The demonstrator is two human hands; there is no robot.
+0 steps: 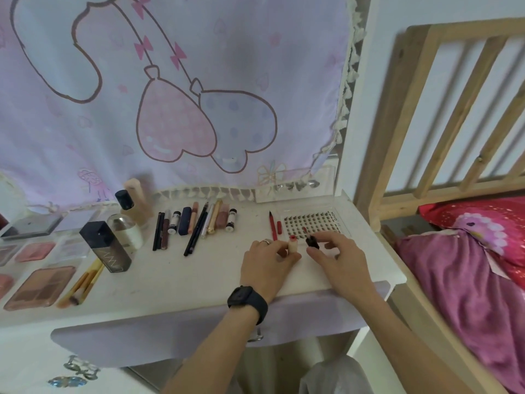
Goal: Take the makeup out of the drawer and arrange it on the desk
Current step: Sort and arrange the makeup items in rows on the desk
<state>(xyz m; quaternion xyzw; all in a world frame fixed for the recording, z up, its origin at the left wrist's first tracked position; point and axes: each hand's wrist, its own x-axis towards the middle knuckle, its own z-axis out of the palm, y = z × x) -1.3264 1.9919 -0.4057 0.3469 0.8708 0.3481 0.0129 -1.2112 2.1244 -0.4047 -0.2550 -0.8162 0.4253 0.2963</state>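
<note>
An uncapped lipstick is pinched upright by the left hand fingers at the worktop's right end, and its dark cap is pinched by the right hand. If the cap is pushed on crooked, colour could be smeared — or the tube tipped over.
</note>
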